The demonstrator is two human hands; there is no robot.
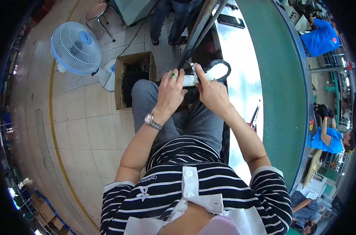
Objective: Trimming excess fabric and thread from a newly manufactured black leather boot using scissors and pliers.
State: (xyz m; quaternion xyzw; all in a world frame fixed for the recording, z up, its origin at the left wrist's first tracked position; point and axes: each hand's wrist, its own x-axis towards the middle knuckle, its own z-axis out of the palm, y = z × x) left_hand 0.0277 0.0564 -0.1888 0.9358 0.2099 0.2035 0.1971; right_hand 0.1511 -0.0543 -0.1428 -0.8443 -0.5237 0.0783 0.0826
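Left hand (171,93) grips the black-edged piece (218,73) at left, apparently bracing it while right hand (214,93) grasps mid-length.

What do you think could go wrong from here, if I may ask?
The small silvery tool at the right hand sits close to the left hand; if it is sharp, which I cannot tell, a slip on the white, black-rimmed sole-shaped piece might nick a finger. The red-handled scissors lie on the metal tabletop beside the right forearm, so a sideways swing could knock them.
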